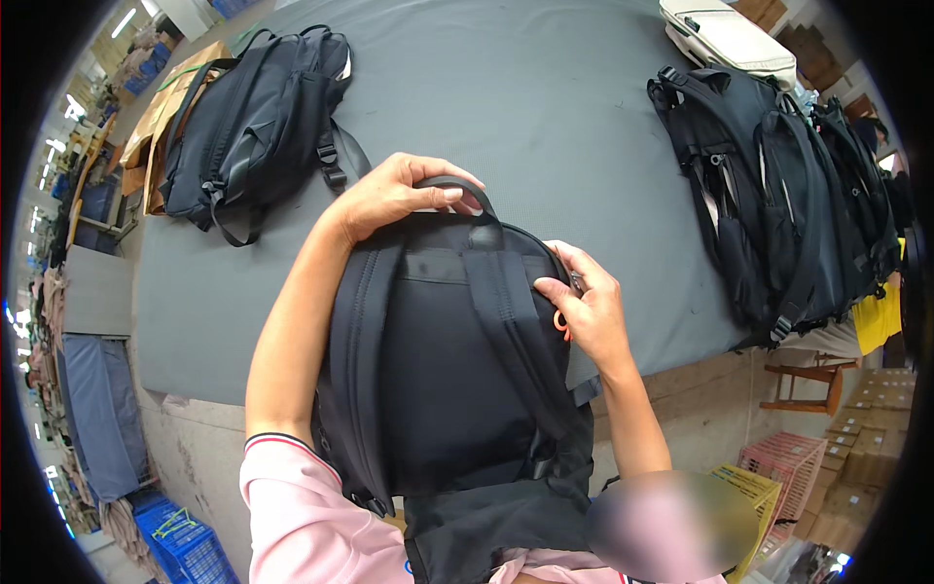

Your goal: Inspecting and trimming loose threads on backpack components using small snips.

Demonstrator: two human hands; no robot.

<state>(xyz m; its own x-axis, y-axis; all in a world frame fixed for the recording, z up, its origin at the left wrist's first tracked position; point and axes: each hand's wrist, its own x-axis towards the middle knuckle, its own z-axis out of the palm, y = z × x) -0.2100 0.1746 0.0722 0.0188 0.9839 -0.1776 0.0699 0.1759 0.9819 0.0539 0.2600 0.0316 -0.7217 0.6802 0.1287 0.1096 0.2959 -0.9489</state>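
A black backpack (452,375) stands upright against me at the table's near edge, its two padded shoulder straps turned my way. My left hand (404,195) is closed around the carry handle (486,219) at its top. On the upper right side, my right hand (587,302) pinches the bag's edge between thumb and fingers. A small orange loop (561,326) hangs just below that thumb. What the fingers behind the edge touch is hidden.
A grey-covered table (506,107) spreads out ahead. Black backpacks (258,131) lie at its far left, by brown paper (165,117). More black backpacks (778,195) crowd the right side, near a cream case (730,41). A wooden stool (812,387) and cartons (866,438) stand at right.
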